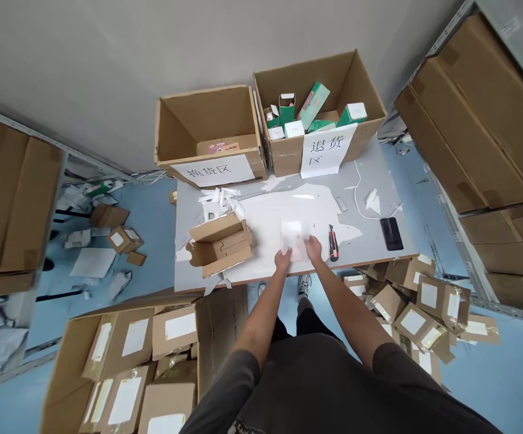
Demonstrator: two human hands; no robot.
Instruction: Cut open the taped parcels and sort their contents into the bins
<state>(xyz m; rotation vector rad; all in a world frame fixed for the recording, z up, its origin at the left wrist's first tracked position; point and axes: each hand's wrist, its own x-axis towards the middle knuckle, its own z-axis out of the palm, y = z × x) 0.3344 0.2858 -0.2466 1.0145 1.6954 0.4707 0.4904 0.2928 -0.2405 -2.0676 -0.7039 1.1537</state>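
Observation:
Both hands hold a clear, pale plastic packet (294,232) with a faint pinkish tint, low over the white front part of the table (261,208). My left hand (282,259) grips its lower left side. On its right edge is my right hand (313,248), fingers closed. What the packet contains is too blurred to make out. A red and black box cutter (332,243) lies just right of my right hand. To the left stands an opened small cardboard box (222,244), its flaps up, with white paper scraps (219,202) behind it.
Two large labelled cartons stand at the back: the left carton (207,123) holds a few pink items, the right carton (284,154) several green-and-white boxes. A phone (391,234) and white cable lie right. Parcels fill a big carton (220,328) at lower left and pile up (413,319) at right.

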